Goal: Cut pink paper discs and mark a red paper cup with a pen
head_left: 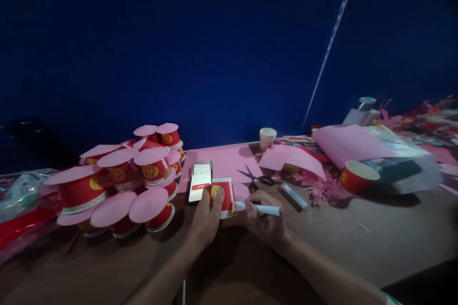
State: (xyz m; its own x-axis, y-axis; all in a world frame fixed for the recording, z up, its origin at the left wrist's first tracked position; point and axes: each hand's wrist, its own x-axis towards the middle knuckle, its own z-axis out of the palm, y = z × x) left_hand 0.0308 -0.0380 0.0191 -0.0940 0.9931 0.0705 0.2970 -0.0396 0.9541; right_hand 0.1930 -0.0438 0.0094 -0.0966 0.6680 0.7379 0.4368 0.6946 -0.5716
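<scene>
My left hand [208, 212] is wrapped round a red paper cup [227, 195] with a gold emblem, lying on its side. In my right hand [265, 219] is a white pen-shaped tube [266, 209], its tip at the cup's lower right side by the pale rim band. Behind my left hand lies a lit phone [199, 188]. Black scissors [255, 178] rest with blades spread just beyond my right hand. To the right lies a pale tube with a blue label [294, 195]. Flat pink paper [222, 162] is spread behind the cup.
Stacked red cups topped with pink paper discs [148, 205] crowd the left, beside plastic bags [25, 195]. A white cup [267, 138], pink scraps [322, 186], a tipped red cup [359, 177] and a pink sheet [352, 144] occupy the right. A blue partition [214, 57] stands behind the table.
</scene>
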